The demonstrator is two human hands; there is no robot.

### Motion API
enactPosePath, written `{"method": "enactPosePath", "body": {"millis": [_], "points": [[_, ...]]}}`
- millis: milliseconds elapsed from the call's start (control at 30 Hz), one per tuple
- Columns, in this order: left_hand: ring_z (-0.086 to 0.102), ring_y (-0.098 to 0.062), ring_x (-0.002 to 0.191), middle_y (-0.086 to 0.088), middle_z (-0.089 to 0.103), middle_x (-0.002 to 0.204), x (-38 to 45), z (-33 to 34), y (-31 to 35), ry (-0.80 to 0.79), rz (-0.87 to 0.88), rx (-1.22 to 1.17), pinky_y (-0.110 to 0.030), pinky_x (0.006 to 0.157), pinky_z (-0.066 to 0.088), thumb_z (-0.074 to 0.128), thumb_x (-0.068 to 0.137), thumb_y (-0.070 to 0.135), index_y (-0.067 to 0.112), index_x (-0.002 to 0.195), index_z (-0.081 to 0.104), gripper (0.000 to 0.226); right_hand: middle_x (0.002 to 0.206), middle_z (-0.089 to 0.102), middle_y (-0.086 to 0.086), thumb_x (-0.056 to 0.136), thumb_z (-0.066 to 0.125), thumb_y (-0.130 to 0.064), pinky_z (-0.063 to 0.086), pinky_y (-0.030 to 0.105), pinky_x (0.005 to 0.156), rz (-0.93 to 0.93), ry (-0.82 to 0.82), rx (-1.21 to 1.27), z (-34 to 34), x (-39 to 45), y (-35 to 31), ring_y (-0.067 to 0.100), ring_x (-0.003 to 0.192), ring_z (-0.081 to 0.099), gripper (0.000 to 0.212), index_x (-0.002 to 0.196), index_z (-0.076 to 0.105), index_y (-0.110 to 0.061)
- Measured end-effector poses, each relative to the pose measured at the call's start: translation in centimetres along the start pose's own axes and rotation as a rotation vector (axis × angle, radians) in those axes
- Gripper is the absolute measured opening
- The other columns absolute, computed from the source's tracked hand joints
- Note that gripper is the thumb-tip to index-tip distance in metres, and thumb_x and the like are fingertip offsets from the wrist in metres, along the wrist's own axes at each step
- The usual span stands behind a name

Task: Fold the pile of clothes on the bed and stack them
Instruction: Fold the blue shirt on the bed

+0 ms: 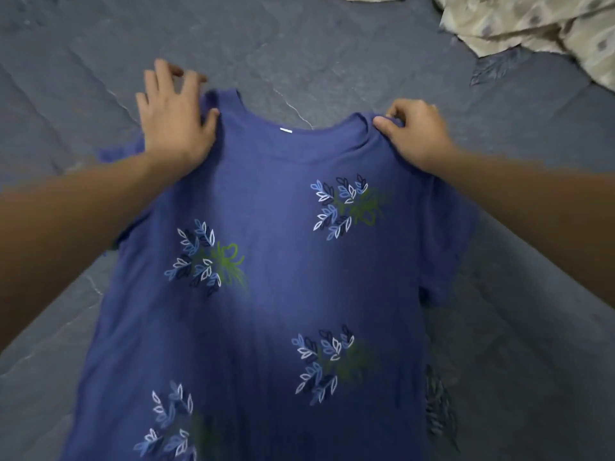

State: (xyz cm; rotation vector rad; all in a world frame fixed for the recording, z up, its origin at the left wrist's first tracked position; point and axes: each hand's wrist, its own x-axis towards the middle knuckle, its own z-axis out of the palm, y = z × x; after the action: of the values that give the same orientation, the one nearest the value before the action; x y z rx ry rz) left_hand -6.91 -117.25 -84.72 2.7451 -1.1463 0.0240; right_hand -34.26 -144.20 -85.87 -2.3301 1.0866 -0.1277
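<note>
Shirt (266,261) on bed (299,44), clothes (549,24) far-right.

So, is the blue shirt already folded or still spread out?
Spread out: the blue shirt lies flat on the bed, neckline and print showing, no fold visible.

No readable text, brand, number or sign showed anywhere. Small white tag (285,130) sat inside neckline of shirt (266,261); too small and blurred to read, any print on it could not be told. Shirt front bore only leaf motifs, no lettering.
</note>
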Motion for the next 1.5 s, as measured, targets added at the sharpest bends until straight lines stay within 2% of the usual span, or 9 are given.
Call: {"method": "enactPosePath", "body": {"millis": [200,433,567,667,833,1133,1267,1367,1500], "points": [[0.034,-0.036,0.146,-0.016,0.033,0.161,-15.5,0.0,9.0,-0.145,-0.012,-0.233,-0.05,0.114,0.034,0.054,0.101,0.037,0.02,0.153,0.045,0.056,0.093,0.06,0.005,0.093,0.074,-0.034,0.038,0.032,0.076,0.024,-0.112,0.047,-1.7,-1.4,0.7,0.02,0.091,0.053,0.031,0.104,0.065,-0.008],[0.016,-0.035,0.159,-0.013,0.017,0.172,-34.7,-0.1,22.2,-0.367,-0.158,-0.329,-0.052,0.125,0.022,0.054,0.103,0.046,0.021,0.162,0.035,0.067,0.101,0.05,0.007,0.094,0.07,-0.04,0.034,0.031,0.075,0.016,-0.247,-0.017,-3.8,-3.9,1.3,0.015,0.093,0.044,0.042,0.075,0.036,-0.028],[0.025,-0.035,0.156,-0.014,0.025,0.169,-42.5,0.0,26.8,-0.397,-0.234,-0.35,-0.053,0.123,0.028,0.062,0.093,0.061,0.014,0.153,0.044,0.079,0.114,0.059,0.006,0.097,0.065,-0.047,0.045,0.039,0.093,-0.031,-0.29,-0.04,-4.1,-4.8,2.0,0.021,0.111,0.059,0.026,0.101,0.055,-0.023],[0.025,-0.034,0.157,-0.016,0.03,0.167,-46.5,0.4,29.2,-0.42,-0.272,-0.321,-0.054,0.123,0.027,0.069,0.085,0.067,0.009,0.134,0.057,0.077,0.124,0.062,0.007,0.097,0.064,-0.047,0.044,0.034,0.093,-0.018,-0.303,-0.021,-4.0,-4.4,2.3,0.024,0.123,0.059,0.044,0.123,0.059,-0.011],[0.028,-0.033,0.156,-0.014,0.032,0.167,-49.3,1.1,30.7,-0.303,-0.337,-0.319,-0.053,0.122,0.029,0.068,0.089,0.063,0.01,0.112,0.06,0.058,0.118,0.061,0.007,0.094,0.067,-0.048,0.046,0.036,0.092,-0.055,-0.291,-0.092,-3.8,-4.1,2.3,0.017,0.104,0.054,0.032,0.107,0.047,-0.025],[0.035,-0.035,0.15,-0.015,0.038,0.163,-50.2,0.5,30.2,-0.225,-0.308,-0.322,-0.052,0.115,0.039,0.071,0.09,0.031,0.009,0.105,0.061,0.028,0.11,0.053,0.003,0.094,0.071,-0.035,0.046,0.039,0.096,-0.073,-0.325,-0.112,-4.9,-4.4,2.4,0.016,0.099,0.048,0.033,0.117,0.055,-0.016],[0.037,-0.034,0.149,-0.013,0.04,0.162,-50.9,-0.2,30.1,-0.244,-0.373,-0.329,-0.047,0.114,0.04,0.07,0.085,0.025,0.01,0.102,0.062,0.024,0.084,0.05,-0.006,0.09,0.064,-0.012,0.045,0.023,0.072,-0.205,-0.287,0.072,-6.1,-5.9,2.2,0.003,0.072,0.05,0.039,0.115,0.038,-0.028],[0.049,-0.038,0.132,-0.013,0.049,0.146,-51.3,-0.4,29.6,-0.224,-0.425,-0.322,-0.046,0.097,0.045,0.067,0.089,0.026,0.011,0.098,0.064,0.018,0.073,0.043,-0.008,0.086,0.06,-0.006,0.037,0.017,0.061,-0.286,-0.3,0.055,-7.2,-6.3,2.1,-0.003,0.06,0.039,0.036,0.11,0.046,-0.028],[0.052,-0.034,0.091,-0.005,0.052,0.102,-51.8,-0.8,28.5,-0.203,-0.454,-0.328,-0.045,0.071,0.043,0.053,0.1,0.035,0.013,0.093,0.065,0.026,0.095,0.064,0.006,0.09,0.061,0.0,0.042,0.016,0.07,-0.29,-0.364,0.003,-7.5,-5.9,1.5,0.002,0.071,0.051,0.026,0.112,0.075,-0.004]]}}
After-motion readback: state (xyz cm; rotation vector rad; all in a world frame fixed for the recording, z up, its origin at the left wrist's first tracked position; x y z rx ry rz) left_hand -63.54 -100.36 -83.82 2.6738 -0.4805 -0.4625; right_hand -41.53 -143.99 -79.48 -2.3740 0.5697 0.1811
